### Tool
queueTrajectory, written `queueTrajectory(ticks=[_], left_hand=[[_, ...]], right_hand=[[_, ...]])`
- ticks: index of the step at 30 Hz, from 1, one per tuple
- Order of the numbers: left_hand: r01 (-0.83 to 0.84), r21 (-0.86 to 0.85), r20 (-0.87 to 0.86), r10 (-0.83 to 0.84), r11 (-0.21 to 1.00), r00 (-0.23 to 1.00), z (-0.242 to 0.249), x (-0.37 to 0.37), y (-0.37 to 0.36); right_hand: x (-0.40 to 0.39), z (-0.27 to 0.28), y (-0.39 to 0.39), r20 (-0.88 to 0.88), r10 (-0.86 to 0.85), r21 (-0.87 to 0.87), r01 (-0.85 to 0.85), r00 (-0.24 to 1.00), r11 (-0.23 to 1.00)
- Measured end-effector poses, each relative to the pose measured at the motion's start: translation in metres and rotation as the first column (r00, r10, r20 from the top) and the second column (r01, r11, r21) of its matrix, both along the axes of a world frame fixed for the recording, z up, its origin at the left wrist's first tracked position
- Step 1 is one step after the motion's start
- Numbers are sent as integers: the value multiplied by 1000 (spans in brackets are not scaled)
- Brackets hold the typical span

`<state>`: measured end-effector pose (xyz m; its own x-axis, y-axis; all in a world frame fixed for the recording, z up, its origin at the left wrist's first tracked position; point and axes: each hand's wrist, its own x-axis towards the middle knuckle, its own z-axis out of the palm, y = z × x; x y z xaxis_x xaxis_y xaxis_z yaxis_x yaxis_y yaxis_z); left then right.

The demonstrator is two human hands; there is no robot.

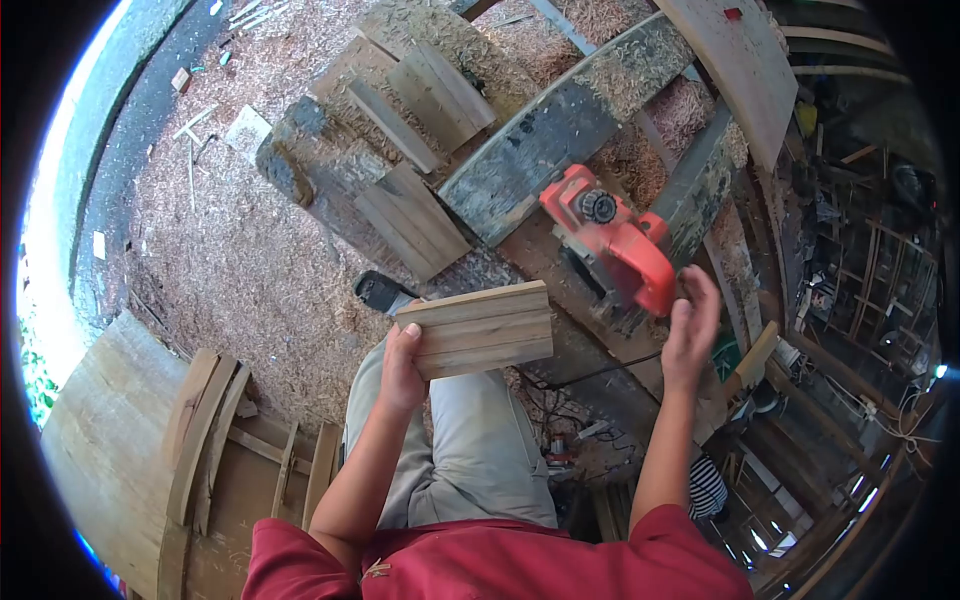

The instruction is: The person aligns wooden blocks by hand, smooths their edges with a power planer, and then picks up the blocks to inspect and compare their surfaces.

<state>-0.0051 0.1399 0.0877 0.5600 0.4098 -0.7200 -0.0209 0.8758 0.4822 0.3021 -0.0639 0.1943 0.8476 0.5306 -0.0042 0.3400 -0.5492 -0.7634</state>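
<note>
My left hand (402, 368) grips the left end of a short wooden board (482, 332), thumb on its face, held above my lap. My right hand (692, 325) is empty, its fingers apart and slightly curled, just to the right of the handle of a red electric planer (615, 240). The planer rests on the work bench, a black knob at its front. Beyond the held board, another board (412, 220) lies on the bench, with a narrow strip (393, 126) and a wider board (440, 95) farther off.
A thick shavings-covered beam (560, 130) crosses the bench behind the planer. Curved wooden pieces (200, 430) lean at the lower left. Shavings cover the ground (230, 260). A black cable (590, 375) runs below the planer. A large panel (735, 80) stands at the upper right.
</note>
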Motion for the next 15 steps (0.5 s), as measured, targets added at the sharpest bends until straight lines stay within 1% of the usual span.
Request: queueTrajectory(ticks=[2, 3, 5, 6, 8, 10, 11, 14, 15], left_hand=[[4, 21, -12, -4, 1000, 1000, 6, -9, -3], [0, 24, -23, 1, 1000, 1000, 9, -12, -5], [-2, 21, -42, 2, 1000, 999, 15, -19, -11], [7, 18, -25, -7, 1000, 1000, 18, -22, -14], [26, 10, 19, -26, 1000, 999, 24, -23, -17], [-12, -31, -24, 12, 999, 1000, 36, -18, -23], [-39, -49, -50, 37, 998, 998, 40, -19, -24], [77, 70, 242, -92, 995, 966, 34, -26, -17], [63, 141, 199, -90, 988, 976, 48, -18, -17]], right_hand=[[-29, 10, -5, 263, -124, -2, 129, 957, 992], [-47, 14, -7, 237, -143, 20, 142, 961, 990], [-79, 15, -1, 67, -34, 26, 33, 997, 999], [-95, 14, 3, -15, 20, 33, -19, 1000, 999], [-124, 5, 12, -265, 75, 48, -65, 961, 997], [-148, 6, 25, -468, 47, 129, 16, 882, 991], [-159, 1, 23, -556, 64, 189, 51, 829, 981], [-180, 7, 28, -581, 55, 263, 124, 812, 957], [-185, 9, 29, -584, 50, 276, 141, 810, 951]])
